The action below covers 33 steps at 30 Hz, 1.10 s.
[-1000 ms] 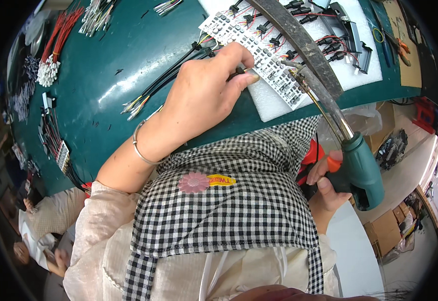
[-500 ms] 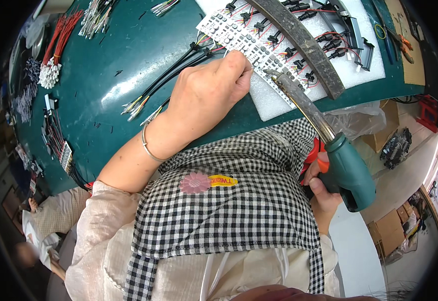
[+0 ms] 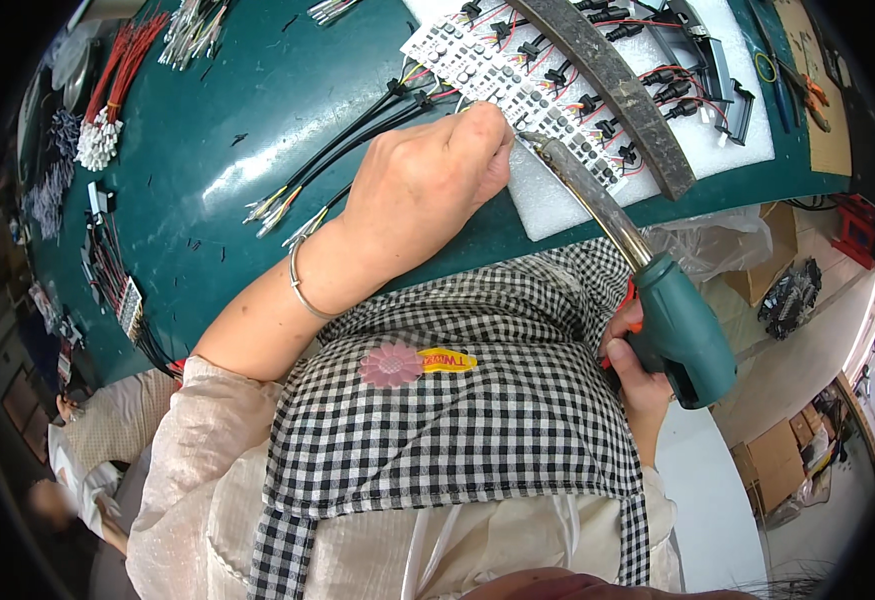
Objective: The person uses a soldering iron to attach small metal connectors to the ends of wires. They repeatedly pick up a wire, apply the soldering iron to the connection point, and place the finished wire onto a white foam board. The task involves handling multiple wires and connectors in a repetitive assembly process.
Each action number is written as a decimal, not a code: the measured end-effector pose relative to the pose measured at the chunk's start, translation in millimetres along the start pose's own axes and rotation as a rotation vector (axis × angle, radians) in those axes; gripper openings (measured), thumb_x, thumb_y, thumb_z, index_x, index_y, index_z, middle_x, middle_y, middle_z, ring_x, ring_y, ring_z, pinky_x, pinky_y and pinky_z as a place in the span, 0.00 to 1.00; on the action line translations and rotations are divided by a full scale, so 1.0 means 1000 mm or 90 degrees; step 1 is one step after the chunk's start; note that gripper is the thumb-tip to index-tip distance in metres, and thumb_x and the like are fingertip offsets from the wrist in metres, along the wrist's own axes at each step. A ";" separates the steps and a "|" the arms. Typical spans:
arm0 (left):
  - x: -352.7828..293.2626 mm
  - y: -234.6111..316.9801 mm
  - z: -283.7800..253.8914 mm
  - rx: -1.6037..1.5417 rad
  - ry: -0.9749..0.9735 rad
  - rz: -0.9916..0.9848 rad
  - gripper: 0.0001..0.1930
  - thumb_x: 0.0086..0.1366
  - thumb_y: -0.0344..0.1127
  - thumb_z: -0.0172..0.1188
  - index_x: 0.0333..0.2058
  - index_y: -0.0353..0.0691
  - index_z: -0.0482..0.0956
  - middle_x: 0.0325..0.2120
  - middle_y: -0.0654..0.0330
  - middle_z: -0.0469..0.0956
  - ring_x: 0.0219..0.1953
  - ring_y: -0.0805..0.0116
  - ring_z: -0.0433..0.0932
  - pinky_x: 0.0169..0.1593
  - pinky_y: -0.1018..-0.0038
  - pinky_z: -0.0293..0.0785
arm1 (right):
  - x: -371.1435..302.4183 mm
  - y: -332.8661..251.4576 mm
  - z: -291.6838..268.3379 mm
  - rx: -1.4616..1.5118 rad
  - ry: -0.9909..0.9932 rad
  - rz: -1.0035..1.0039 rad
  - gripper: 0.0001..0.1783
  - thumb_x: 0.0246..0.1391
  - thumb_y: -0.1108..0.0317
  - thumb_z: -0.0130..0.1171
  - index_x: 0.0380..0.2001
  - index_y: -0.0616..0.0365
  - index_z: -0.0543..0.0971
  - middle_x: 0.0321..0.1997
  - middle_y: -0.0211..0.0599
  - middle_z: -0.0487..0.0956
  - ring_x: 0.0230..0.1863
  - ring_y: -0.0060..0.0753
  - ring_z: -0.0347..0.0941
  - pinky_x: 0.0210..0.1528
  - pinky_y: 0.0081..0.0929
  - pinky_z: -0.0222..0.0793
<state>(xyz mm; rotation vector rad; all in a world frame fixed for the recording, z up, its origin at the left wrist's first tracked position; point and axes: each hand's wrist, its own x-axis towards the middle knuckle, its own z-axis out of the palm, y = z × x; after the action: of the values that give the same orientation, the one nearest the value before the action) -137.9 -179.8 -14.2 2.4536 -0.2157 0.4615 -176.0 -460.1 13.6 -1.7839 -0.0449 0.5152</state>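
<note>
My left hand [image 3: 422, 190] is closed in a pinch at the near edge of a white circuit board panel [image 3: 477, 72]. Its fingertips face away, so what they hold is hidden. Black-sheathed cables [image 3: 342, 135] with stripped coloured ends run from the panel leftward, one passing beneath this hand. In my right hand [image 3: 639, 378] is a green soldering gun [image 3: 685, 325], gripped by its handle. Its long metal barrel slants up to the left, and the tip is at the panel's edge, close beside my left fingers. A dark curved metal bar [image 3: 622, 95] lies across the panel's wired side.
Under the panel is a white foam sheet [image 3: 547, 215] on the green table mat [image 3: 217, 190]. Black brackets [image 3: 717, 75] and pliers [image 3: 815, 100] lie at the right. Bundles of red wires [image 3: 122, 75] and a wired connector assembly [image 3: 117, 280] sit left. Another person [image 3: 122, 430] is at lower left.
The soldering gun and my right hand have moved left and slightly up, the tip coming nearer my left fingers. My left hand, the panel and the bar have shifted slightly right.
</note>
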 end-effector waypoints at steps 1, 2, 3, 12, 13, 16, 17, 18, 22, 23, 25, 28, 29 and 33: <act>0.000 0.000 0.000 -0.002 0.000 0.002 0.09 0.49 0.24 0.63 0.26 0.37 0.71 0.18 0.60 0.75 0.15 0.68 0.73 0.19 0.77 0.68 | 0.001 0.001 0.000 -0.009 -0.003 0.000 0.09 0.40 0.79 0.63 0.29 0.62 0.77 0.25 0.33 0.76 0.28 0.28 0.71 0.34 0.23 0.68; 0.001 0.000 0.000 -0.005 -0.001 0.003 0.09 0.48 0.24 0.63 0.26 0.37 0.71 0.18 0.60 0.75 0.15 0.68 0.73 0.19 0.77 0.68 | 0.002 0.000 0.000 -0.015 -0.005 -0.004 0.10 0.40 0.78 0.64 0.30 0.62 0.77 0.25 0.33 0.76 0.28 0.28 0.72 0.34 0.24 0.68; 0.000 0.000 0.000 -0.006 -0.001 0.004 0.09 0.48 0.23 0.63 0.26 0.37 0.70 0.18 0.60 0.75 0.15 0.68 0.73 0.19 0.77 0.68 | 0.003 -0.001 0.000 -0.021 -0.009 -0.009 0.10 0.40 0.78 0.64 0.30 0.62 0.78 0.26 0.33 0.77 0.28 0.28 0.72 0.34 0.24 0.68; 0.000 -0.001 0.002 -0.012 0.005 -0.001 0.09 0.47 0.23 0.62 0.25 0.38 0.71 0.17 0.60 0.75 0.15 0.67 0.73 0.20 0.77 0.68 | 0.006 0.005 -0.003 -0.106 -0.018 -0.078 0.12 0.39 0.76 0.66 0.31 0.60 0.79 0.29 0.34 0.80 0.31 0.29 0.75 0.35 0.26 0.71; 0.000 -0.001 0.001 -0.010 0.006 0.001 0.09 0.47 0.23 0.62 0.25 0.38 0.71 0.17 0.60 0.75 0.15 0.67 0.73 0.20 0.77 0.68 | 0.009 0.004 -0.003 -0.098 -0.019 -0.094 0.11 0.39 0.76 0.66 0.30 0.61 0.79 0.29 0.34 0.80 0.31 0.30 0.75 0.35 0.26 0.71; 0.000 -0.002 0.001 -0.007 0.004 0.004 0.09 0.47 0.23 0.62 0.26 0.38 0.71 0.17 0.60 0.75 0.15 0.67 0.73 0.20 0.77 0.69 | 0.014 0.007 -0.001 -0.050 -0.052 -0.156 0.16 0.42 0.76 0.60 0.36 0.66 0.70 0.20 0.37 0.71 0.20 0.29 0.67 0.24 0.24 0.66; 0.000 -0.002 0.001 -0.008 0.000 0.002 0.09 0.47 0.23 0.62 0.26 0.38 0.71 0.17 0.60 0.75 0.15 0.67 0.73 0.20 0.77 0.69 | 0.014 0.004 0.001 0.011 -0.051 -0.154 0.17 0.42 0.75 0.59 0.37 0.67 0.68 0.18 0.37 0.69 0.17 0.28 0.66 0.21 0.23 0.65; -0.001 -0.002 0.001 -0.009 -0.004 0.000 0.09 0.47 0.23 0.62 0.25 0.38 0.71 0.17 0.60 0.75 0.15 0.67 0.74 0.20 0.77 0.69 | 0.012 -0.003 0.003 0.138 -0.033 -0.117 0.19 0.42 0.75 0.59 0.39 0.68 0.67 0.18 0.37 0.68 0.17 0.29 0.65 0.19 0.23 0.65; -0.002 -0.004 0.002 0.001 -0.002 0.002 0.09 0.47 0.23 0.62 0.25 0.38 0.71 0.17 0.60 0.75 0.16 0.67 0.74 0.20 0.76 0.69 | 0.018 -0.006 -0.003 0.288 -0.023 -0.128 0.29 0.43 0.71 0.62 0.47 0.72 0.63 0.17 0.37 0.66 0.15 0.29 0.64 0.14 0.22 0.64; -0.002 -0.003 0.002 0.002 -0.001 0.003 0.09 0.47 0.23 0.62 0.25 0.38 0.71 0.17 0.60 0.75 0.16 0.67 0.74 0.20 0.76 0.69 | 0.019 -0.006 -0.004 0.293 -0.022 -0.138 0.30 0.43 0.70 0.62 0.47 0.73 0.63 0.17 0.37 0.66 0.15 0.29 0.64 0.14 0.22 0.64; -0.001 -0.003 0.003 0.001 -0.003 0.005 0.09 0.47 0.23 0.62 0.26 0.38 0.71 0.17 0.60 0.75 0.16 0.67 0.74 0.20 0.76 0.69 | 0.019 -0.004 -0.007 0.291 -0.030 -0.136 0.32 0.42 0.71 0.62 0.49 0.73 0.63 0.18 0.37 0.67 0.16 0.28 0.65 0.16 0.22 0.65; 0.000 -0.001 0.001 0.012 -0.016 0.005 0.09 0.48 0.23 0.62 0.27 0.38 0.71 0.17 0.59 0.75 0.16 0.67 0.74 0.21 0.76 0.69 | 0.017 -0.004 -0.007 0.331 -0.036 -0.118 0.31 0.39 0.73 0.62 0.49 0.73 0.66 0.21 0.38 0.70 0.17 0.27 0.66 0.19 0.22 0.66; 0.000 0.001 -0.001 0.022 -0.024 0.001 0.09 0.48 0.24 0.63 0.28 0.38 0.71 0.17 0.59 0.75 0.17 0.67 0.75 0.21 0.75 0.70 | 0.017 -0.006 -0.006 0.337 -0.034 -0.114 0.31 0.39 0.73 0.62 0.49 0.73 0.66 0.20 0.38 0.70 0.17 0.27 0.66 0.19 0.22 0.66; 0.005 0.022 -0.037 -0.025 -0.146 -0.136 0.11 0.49 0.26 0.64 0.31 0.37 0.72 0.18 0.57 0.75 0.17 0.64 0.75 0.22 0.73 0.70 | 0.020 -0.001 -0.011 0.292 -0.059 -0.158 0.34 0.44 0.70 0.61 0.52 0.72 0.60 0.19 0.38 0.67 0.16 0.29 0.65 0.16 0.22 0.65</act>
<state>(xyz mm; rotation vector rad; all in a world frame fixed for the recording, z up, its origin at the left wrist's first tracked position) -148.9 -174.8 27.4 2.4546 -0.0539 0.0821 -153.3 -463.7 10.4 -1.2835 -0.1945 0.3912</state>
